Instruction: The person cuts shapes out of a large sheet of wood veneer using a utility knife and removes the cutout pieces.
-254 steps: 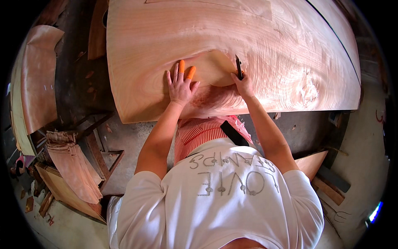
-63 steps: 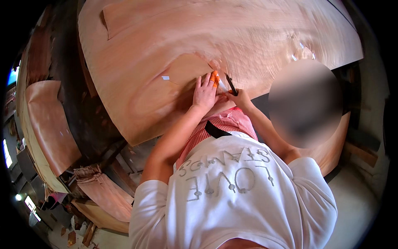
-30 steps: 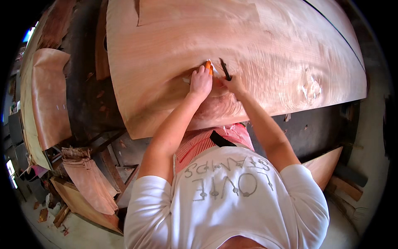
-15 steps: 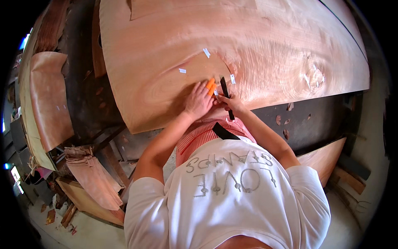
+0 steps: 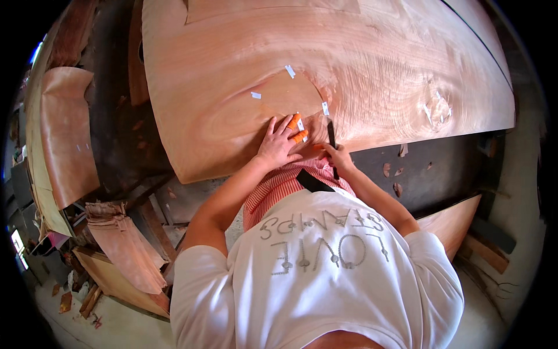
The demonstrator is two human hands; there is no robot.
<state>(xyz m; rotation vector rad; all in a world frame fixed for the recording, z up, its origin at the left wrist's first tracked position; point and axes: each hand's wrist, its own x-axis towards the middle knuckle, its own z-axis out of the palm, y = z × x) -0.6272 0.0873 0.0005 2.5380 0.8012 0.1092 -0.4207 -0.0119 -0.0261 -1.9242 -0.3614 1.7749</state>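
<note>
Third tape strip (image 5: 300, 125) newly beside fingers (image 5: 295, 121).

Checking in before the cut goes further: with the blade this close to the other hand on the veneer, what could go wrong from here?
1. The left hand presses the veneer sheet right beside the dark knife in the right hand; a slip could reach its fingers, though two wear orange covers.
2. The cut runs near the sheet's front edge, where thin veneer may split along the grain.
3. The small tape strips could lift, so the patch might shift.
</note>
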